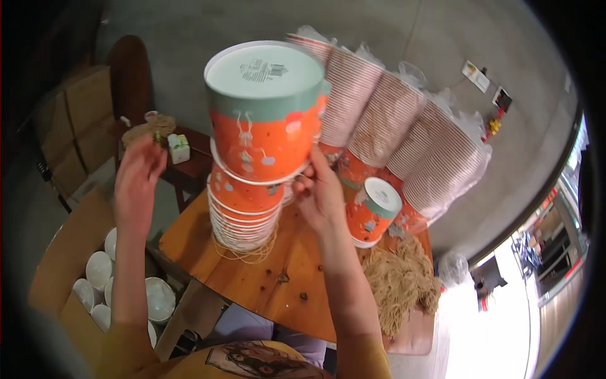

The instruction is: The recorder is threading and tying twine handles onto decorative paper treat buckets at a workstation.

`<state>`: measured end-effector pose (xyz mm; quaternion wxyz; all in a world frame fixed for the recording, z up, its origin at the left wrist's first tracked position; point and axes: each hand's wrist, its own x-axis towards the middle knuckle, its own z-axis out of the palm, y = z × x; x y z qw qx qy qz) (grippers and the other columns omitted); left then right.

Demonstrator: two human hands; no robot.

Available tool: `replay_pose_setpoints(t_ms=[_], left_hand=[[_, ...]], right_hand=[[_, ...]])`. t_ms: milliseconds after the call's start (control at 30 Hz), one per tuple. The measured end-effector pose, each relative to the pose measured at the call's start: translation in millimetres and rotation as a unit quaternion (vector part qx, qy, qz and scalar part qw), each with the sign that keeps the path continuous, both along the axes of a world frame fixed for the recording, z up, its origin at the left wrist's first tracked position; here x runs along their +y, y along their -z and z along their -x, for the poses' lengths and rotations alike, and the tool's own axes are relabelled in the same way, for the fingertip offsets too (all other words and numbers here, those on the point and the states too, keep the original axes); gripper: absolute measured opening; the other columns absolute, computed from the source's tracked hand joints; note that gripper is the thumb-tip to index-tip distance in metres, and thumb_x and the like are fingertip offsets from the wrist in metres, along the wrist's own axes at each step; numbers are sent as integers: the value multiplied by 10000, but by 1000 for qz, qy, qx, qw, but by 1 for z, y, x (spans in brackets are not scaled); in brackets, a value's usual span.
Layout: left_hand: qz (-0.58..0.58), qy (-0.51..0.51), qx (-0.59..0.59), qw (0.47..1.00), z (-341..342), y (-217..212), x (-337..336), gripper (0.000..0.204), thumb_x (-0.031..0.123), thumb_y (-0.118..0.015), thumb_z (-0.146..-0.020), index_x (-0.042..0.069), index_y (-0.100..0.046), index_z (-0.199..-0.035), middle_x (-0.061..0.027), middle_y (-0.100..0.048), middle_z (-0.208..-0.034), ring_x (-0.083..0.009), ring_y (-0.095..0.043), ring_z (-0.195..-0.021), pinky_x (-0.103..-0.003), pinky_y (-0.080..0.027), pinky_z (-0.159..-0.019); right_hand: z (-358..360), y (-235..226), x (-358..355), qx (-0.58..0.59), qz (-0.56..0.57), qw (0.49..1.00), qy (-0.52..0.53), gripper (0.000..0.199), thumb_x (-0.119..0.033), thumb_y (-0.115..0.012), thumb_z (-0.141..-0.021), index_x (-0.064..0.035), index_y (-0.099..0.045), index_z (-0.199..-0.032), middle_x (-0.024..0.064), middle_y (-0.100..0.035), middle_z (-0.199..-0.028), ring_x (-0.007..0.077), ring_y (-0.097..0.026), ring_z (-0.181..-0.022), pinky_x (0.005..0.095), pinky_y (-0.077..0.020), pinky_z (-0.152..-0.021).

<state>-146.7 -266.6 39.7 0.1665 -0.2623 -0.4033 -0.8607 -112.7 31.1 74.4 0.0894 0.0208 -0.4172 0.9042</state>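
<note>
A large orange paper bucket [265, 142] with a green band stands upside down, its pale base upward, on top of a stack of nested paper buckets [246, 215]. My right hand [320, 189] is closed on its lower rim at the right side. To the left of the stack, my left hand [140, 174] is raised and slightly blurred, fingers apart, with nothing visible in it. Loops of thin tan string [255, 252] lie round the foot of the stack on the wooden table [297, 278].
Several tall plastic-wrapped bucket stacks [391, 120] line the wall side. A smaller orange bucket [372, 211] stands upside down beside a heap of tan string [404, 281]. At the lower left is a cardboard box [63, 265] holding white round containers [161, 300].
</note>
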Motion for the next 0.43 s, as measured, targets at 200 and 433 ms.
replay_pose_setpoints(t_ms=[200,433], left_hand=[[58,36,-210,975,-93,136,33,142,126,-543,-929,28,-590,-1021,-61,-594,-902,-158,-595,-827,-309,-479,-815],[77,183,-263,944,-119,158,47,124,86,-516,-952,10,-594,-1011,-79,-598,-856,-171,-595,-835,-320,-484,-825]], right_hand=[[23,26,-13,-26,44,998,-24,295,-338,-630,-938,-144,-521,-745,-72,-448,-587,29,-395,-467,190,-358,-436],[23,30,-18,-58,-85,994,24,341,-372,-650,-912,-122,-516,-721,-45,-466,-594,76,-428,-470,239,-386,-452]])
